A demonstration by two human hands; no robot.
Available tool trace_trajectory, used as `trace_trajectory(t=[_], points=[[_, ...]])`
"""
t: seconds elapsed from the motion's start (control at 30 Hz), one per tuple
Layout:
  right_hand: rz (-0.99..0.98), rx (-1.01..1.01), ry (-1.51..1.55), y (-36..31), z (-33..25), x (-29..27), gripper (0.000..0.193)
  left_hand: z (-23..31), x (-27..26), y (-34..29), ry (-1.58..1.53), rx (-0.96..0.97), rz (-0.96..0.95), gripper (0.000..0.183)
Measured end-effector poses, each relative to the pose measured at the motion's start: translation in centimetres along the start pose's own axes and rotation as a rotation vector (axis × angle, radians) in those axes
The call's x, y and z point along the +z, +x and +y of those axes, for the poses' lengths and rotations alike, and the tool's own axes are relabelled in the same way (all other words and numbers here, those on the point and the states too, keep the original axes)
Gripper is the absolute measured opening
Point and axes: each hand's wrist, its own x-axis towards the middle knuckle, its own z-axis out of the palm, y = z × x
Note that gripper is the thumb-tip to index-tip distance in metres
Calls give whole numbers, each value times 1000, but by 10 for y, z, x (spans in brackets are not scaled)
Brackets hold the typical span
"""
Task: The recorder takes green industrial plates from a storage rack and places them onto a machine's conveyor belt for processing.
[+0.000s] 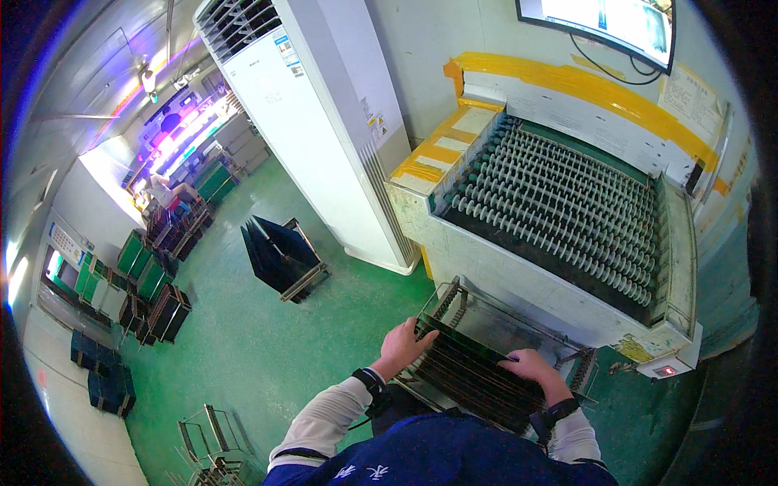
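Observation:
In front of me, a metal rack [447, 293] with toothed side rails holds a row of thin dark panels [478, 381]. My left hand [403, 348] is closed on the left end of the farthest dark panel's top edge. At the right end of that edge, the fingers of my right hand [531, 368] are bent over it. The panels lean close together, and their lower parts are hidden. Beyond them, the far part of the rack shows bare rails.
A roller conveyor [559, 211] with rows of pale discs stands ahead right. Left of it rises a white air conditioner [316, 121]. Another panel rack [284, 259] stands on the green floor; an empty rack [212, 441] is lower left. A person [166, 194] sits far left near more racks.

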Motion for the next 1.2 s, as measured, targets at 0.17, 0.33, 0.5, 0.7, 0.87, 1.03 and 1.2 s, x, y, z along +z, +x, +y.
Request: trace_trajectory(t=[0.17,0.33,0.5,0.7,0.87,1.03,1.2], points=[[9,-4,17,0,1,1,58,2,-1,0,10,-1,-2,70],[11,-22,17,0,2,1,58,-1,1,-1,15,20,18,71],[3,-2,11,-1,0,1,57,1,-1,-1,12,12,7,72],[1,6,16,-1,-1,0,58,0,-1,-1,12,18,10,72],[12,-10,6,-2,-2,0,58,-3,2,0,17,8,5,73],[-3,0,25,-1,-1,0,59,-2,1,0,4,10,2,73],[-3,14,46,-5,-6,-3,60,-2,1,0,13,17,3,72]])
